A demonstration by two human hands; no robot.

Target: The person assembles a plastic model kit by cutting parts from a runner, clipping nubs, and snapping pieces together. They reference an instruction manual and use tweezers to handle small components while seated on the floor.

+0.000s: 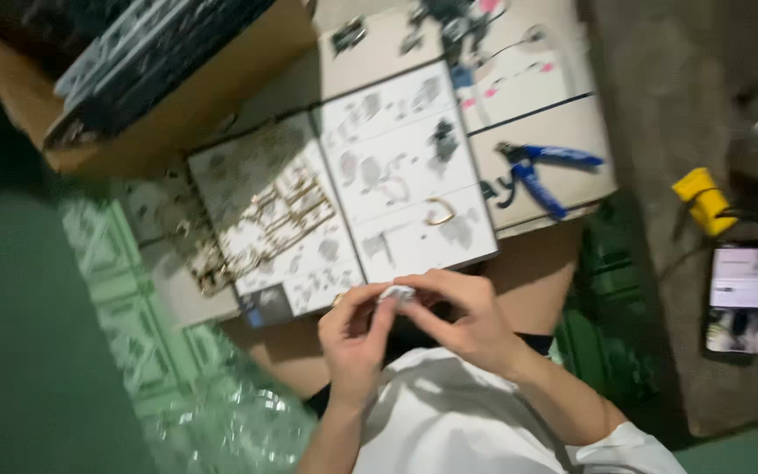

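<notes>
The floor (28, 351) runs dark green down the left, with a stretch of pale patterned tile beside it, and a grey concrete strip lies on the right. Between them sits my surface (563, 132), a flat sheet of cardboard whose near edge ends just above my hands. A large cardboard box (177, 96) with dark contents closes off the upper left corner. Most of the middle is covered by an open instruction booklet (396, 175). On its left page lies a laser-cut wooden parts sheet (265, 211), and on the right page a small curved wooden ring (439, 211). Blue-handled pliers (537, 171) lie on the bare cardboard to the right of the booklet, near the right edge. Off the cardboard, on the concrete, stand a yellow tool (702, 200) and a phone (741, 300), both well apart from me. Crinkled clear plastic wrap (239, 421) lies on the floor by my left elbow.

The open room is the narrow band between the booklet's near edge and my lap, and my hands fill it. My left hand (353, 338) and right hand (467, 320) meet fingertip to fingertip, each grip closed on a small pale piece (396, 294) pinched between them, just below the booklet's bottom edge. The blur hides its shape.
</notes>
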